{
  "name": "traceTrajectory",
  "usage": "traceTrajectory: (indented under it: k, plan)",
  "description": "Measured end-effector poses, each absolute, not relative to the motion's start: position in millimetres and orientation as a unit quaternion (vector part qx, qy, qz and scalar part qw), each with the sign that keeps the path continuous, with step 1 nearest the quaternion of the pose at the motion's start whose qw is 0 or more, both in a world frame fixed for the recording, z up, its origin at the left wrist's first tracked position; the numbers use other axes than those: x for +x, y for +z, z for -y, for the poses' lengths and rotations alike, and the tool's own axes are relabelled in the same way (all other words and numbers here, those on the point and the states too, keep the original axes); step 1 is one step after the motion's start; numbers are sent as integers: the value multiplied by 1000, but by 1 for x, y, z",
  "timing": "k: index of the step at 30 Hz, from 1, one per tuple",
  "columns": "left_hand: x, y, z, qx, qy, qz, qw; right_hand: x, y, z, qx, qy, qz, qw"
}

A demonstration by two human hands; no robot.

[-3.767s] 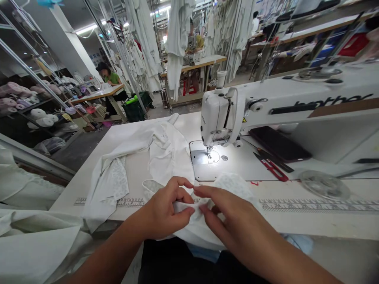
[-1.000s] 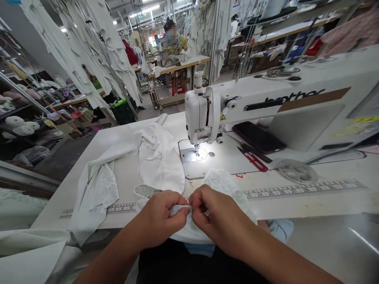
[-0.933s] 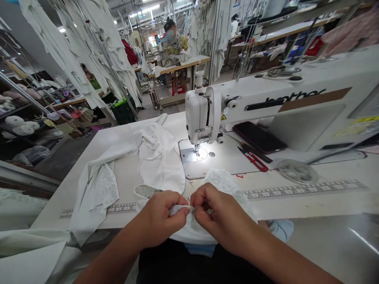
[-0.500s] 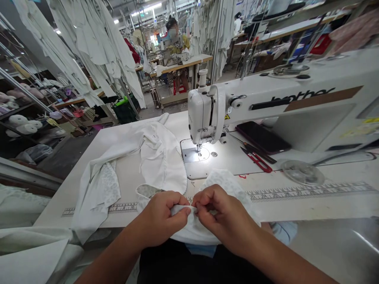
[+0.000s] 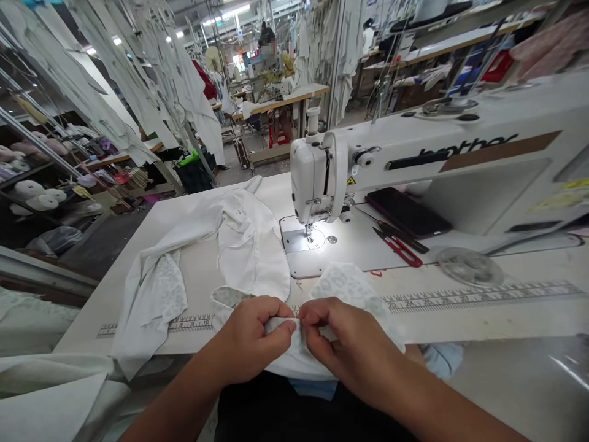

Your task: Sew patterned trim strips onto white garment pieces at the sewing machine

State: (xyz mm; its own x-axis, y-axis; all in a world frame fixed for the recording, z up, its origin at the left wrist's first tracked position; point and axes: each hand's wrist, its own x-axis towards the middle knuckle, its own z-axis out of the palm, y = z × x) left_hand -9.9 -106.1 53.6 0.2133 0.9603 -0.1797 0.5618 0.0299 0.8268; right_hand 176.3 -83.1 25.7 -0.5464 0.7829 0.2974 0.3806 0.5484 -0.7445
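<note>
Both hands meet at the table's front edge over a white fabric piece (image 5: 347,283) with a pale grey leopard print. My left hand (image 5: 257,334) pinches a fold of it between thumb and forefinger. Close against that fold, my right hand (image 5: 343,334) has its thumb and fingertips pressed together on the fabric; the exact grip is partly hidden. Behind the hands stands a white sewing machine (image 5: 317,178), its lamp lighting the needle plate (image 5: 301,242). More white fabric (image 5: 248,239) lies bunched to the left of the needle.
Right of the needle lie red-handled thread snips (image 5: 398,247), a dark phone (image 5: 409,212) and a clear plastic disc (image 5: 470,267). A printed ruler (image 5: 483,296) runs along the front edge. White garments (image 5: 115,80) hang at the left. A person (image 5: 269,55) sits at another machine behind.
My right hand has shifted slightly and turned, its fingers closing nearer the fold. The printed fabric behind it shows more clearly. My left hand stays almost in place.
</note>
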Motion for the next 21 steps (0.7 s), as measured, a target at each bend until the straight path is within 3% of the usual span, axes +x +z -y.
traceTrajectory:
  k: [6,11,21]
  plan:
    - [-16,51,106,631,250,-579,451,179,22,77,-373,404,762,342]
    - [-20,51,104,598,265,-578,488,183,24,75,-374,509,720,289]
    - [-15,49,105,554,284,-621,476,181,28,72,-356,619,628,308]
